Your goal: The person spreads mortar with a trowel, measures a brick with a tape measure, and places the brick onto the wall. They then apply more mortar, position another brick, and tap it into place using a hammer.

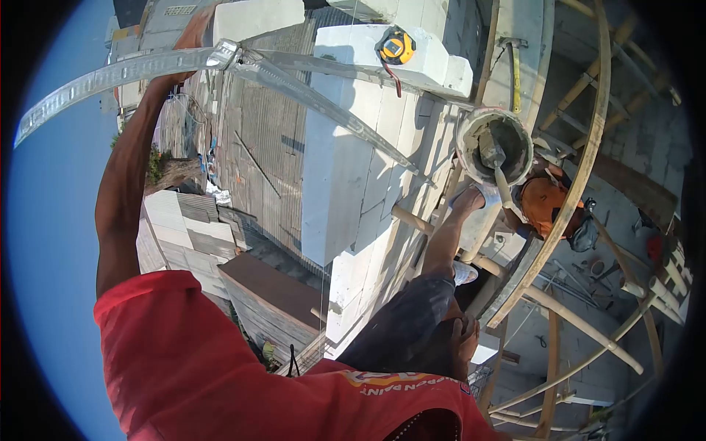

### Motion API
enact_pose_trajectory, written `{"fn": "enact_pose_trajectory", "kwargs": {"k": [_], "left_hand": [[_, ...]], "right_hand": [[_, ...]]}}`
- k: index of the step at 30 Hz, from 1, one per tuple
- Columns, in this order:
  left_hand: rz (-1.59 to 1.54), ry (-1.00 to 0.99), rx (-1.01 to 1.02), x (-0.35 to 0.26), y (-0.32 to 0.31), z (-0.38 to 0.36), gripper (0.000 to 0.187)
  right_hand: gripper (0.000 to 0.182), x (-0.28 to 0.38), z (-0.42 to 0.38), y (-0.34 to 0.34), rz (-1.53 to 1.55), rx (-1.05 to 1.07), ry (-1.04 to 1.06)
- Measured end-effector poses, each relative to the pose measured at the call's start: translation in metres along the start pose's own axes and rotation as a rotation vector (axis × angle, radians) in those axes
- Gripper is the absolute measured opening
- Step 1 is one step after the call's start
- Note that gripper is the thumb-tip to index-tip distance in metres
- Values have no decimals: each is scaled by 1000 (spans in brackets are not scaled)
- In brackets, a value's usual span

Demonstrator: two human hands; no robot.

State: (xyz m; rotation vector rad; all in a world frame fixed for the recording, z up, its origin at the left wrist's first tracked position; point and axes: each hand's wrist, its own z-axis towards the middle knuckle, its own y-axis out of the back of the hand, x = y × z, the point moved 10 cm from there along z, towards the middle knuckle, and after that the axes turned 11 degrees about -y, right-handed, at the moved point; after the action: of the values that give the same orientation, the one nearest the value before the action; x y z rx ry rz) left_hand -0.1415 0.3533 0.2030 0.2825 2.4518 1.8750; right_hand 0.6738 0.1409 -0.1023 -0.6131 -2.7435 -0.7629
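My left arm is raised at the left, and my left hand point(193, 42) is at the top, partly behind a galvanized metal channel point(121, 70). The hand lies by the left end of a white block point(257, 18); its fingers are not clear. Low down by my thigh, my right hand point(463, 339) has curled fingers, and what they hold, if anything, is hidden. A yellow tape measure point(397, 46) rests on the white block wall point(353, 154). Beyond the wall is a bucket point(494, 147) of grey mortar with a trowel point(491, 151) in it.
A yellow-handled hammer point(516, 77) lies on a board above the bucket. Curved and straight wooden poles point(588, 169) cross the right side. Below them is another person in an orange top point(546, 206). Corrugated roofs point(257, 147) lie far below, left of the wall.
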Motion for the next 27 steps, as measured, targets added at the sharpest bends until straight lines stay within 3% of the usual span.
{"fn": "enact_pose_trajectory", "kwargs": {"k": [10, 27], "left_hand": [[-106, 29, 188, 15, -47, 81, 101], [-171, 11, 302, 17, -48, 116, 103]], "right_hand": [[33, 19, 16, 15, -74, -18, 85], [28, 31, 26, 12, -87, 49, 99]]}}
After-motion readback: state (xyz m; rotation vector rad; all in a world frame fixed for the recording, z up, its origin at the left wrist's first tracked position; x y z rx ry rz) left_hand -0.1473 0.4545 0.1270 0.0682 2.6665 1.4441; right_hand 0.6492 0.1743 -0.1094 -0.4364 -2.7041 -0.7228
